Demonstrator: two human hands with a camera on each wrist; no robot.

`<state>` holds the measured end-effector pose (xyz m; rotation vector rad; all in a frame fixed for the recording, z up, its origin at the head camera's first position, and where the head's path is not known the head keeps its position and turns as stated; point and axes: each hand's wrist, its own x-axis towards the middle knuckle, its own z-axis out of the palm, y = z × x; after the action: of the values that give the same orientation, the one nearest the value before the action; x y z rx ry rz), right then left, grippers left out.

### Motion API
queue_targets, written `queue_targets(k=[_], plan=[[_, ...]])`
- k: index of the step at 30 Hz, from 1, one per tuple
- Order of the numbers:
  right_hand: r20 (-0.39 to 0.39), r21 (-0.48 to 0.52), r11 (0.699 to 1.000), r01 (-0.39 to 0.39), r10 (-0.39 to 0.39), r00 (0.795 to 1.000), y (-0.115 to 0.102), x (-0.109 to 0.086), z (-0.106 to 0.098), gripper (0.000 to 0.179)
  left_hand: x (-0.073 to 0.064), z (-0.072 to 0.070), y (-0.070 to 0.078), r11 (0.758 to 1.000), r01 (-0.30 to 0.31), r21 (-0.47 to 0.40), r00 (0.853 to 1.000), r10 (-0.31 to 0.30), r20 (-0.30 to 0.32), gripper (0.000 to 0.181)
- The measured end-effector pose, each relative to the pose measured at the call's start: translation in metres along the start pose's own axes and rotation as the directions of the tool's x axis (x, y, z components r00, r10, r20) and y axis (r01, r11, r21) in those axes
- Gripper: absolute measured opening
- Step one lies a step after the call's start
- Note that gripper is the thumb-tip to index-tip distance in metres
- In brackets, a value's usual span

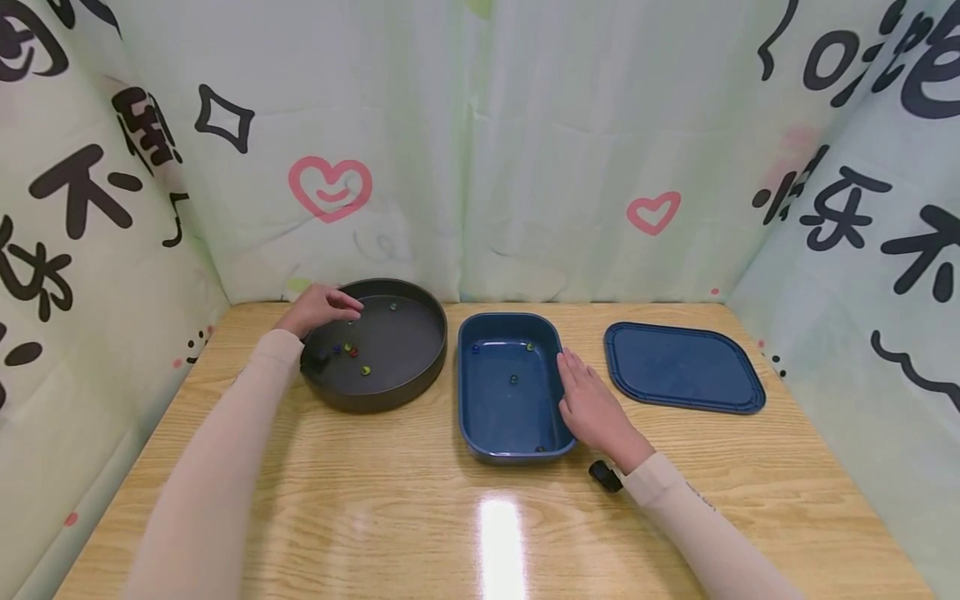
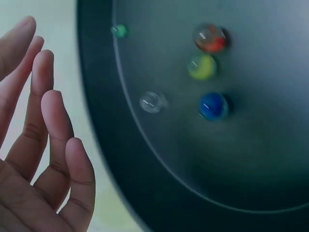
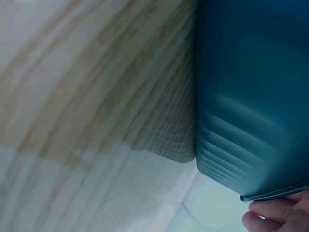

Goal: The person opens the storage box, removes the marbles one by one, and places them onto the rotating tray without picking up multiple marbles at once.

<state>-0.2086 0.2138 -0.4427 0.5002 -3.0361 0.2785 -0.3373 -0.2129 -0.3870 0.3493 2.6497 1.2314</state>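
Observation:
My left hand [image 1: 321, 308] hovers over the far left rim of a round dark pan [image 1: 405, 350], its fingers loosely extended and holding nothing. Inside the pan lie several glass marbles; the left wrist view shows a red-orange marble [image 2: 209, 38], a yellow marble [image 2: 202, 66], a blue marble [image 2: 213, 106], a clear marble [image 2: 151, 102] and a green marble [image 2: 119, 31]. Right of the pan stands a blue rectangular container [image 1: 498, 417] with several marbles scattered on its floor, one of them a yellow-green marble [image 1: 530, 347]. With straight fingers, my right hand [image 1: 596, 408] rests against the container's right rim.
A flat blue lid [image 1: 684, 367] lies on the wooden table [image 1: 360, 508] to the right of the container. Printed curtains [image 1: 555, 167] enclose the table at the back and both sides. A black wrist camera [image 1: 604, 476] hangs under the right wrist.

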Motion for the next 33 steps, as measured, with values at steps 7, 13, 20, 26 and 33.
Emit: queue_targets(k=[7,13,20,26,33], plan=[[-0.007,-0.004,1.0,0.0,0.0,1.0,0.001,0.001,0.0,0.059,0.005,0.001,-0.015,0.995,0.072,0.072,0.997,-0.072,0.0,0.034],[-0.005,-0.004,1.0,0.006,-0.006,1.0,0.002,0.001,-0.001,0.059,0.012,0.004,-0.03,0.984,0.061,0.17,0.998,-0.065,0.017,0.028],[0.008,-0.002,1.0,0.005,-0.005,1.0,0.002,0.001,-0.002,0.059,0.016,0.006,-0.033,0.973,0.047,0.228,0.997,-0.059,0.048,0.024],[0.002,0.001,1.0,0.004,-0.004,1.0,0.002,0.0,-0.001,0.059,0.016,0.008,-0.03,0.962,0.072,0.263,0.991,-0.098,0.089,0.021],[0.007,0.003,1.0,0.001,-0.001,1.0,0.002,0.001,0.0,0.059,0.015,0.01,-0.026,0.941,0.119,0.318,0.979,-0.165,0.123,0.02]])
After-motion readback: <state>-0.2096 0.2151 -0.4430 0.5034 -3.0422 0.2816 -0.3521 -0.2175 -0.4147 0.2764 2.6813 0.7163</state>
